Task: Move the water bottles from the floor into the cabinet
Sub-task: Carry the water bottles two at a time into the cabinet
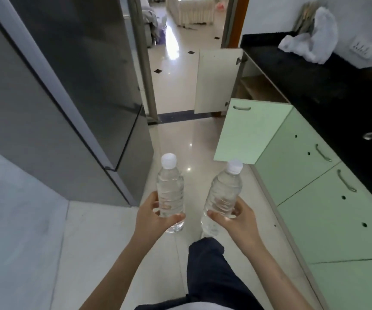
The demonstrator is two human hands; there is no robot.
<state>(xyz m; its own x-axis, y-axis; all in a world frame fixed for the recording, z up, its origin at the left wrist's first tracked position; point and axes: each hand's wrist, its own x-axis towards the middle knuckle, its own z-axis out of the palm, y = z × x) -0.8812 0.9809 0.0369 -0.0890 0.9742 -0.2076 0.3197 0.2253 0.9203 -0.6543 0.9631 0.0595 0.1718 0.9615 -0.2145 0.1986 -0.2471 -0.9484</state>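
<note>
- Bottles of water, two of them, are up in the air above the floor (180,135), one in each hand; both have their caps on top
- Fingers of the left hand (156,214) curl round the back of the left bottle (170,189), low down; the thumb lies across the front, so the grip is tight
- Fingers of the right hand (236,217) wrap behind the right bottle (224,191), low down too; the thumb lies across the front; this bottle leans a little to the right
- Both bottles are clear and full of water, with ridges round the sides; the left cap (169,160) and the right cap (234,166) are white; no words can be read on them
- They are near each other but not touching
- On the right is the green cabinet (328,211), under a black counter (314,81); one green door (252,133) stands open just past the right bottle; a white door (218,81) further on is open too; between the two doors a brown shelf (261,86) shows inside
- Shut green doors have curved silver handles (346,181) and small round holes
- On the left stands a big grey fridge (69,97)
- At the far end of the counter lies a white plastic bag (310,43); beside it is a wall socket (362,48), its marks too small to read
- Under the hands is a leg (209,271) in dark trousers
</note>
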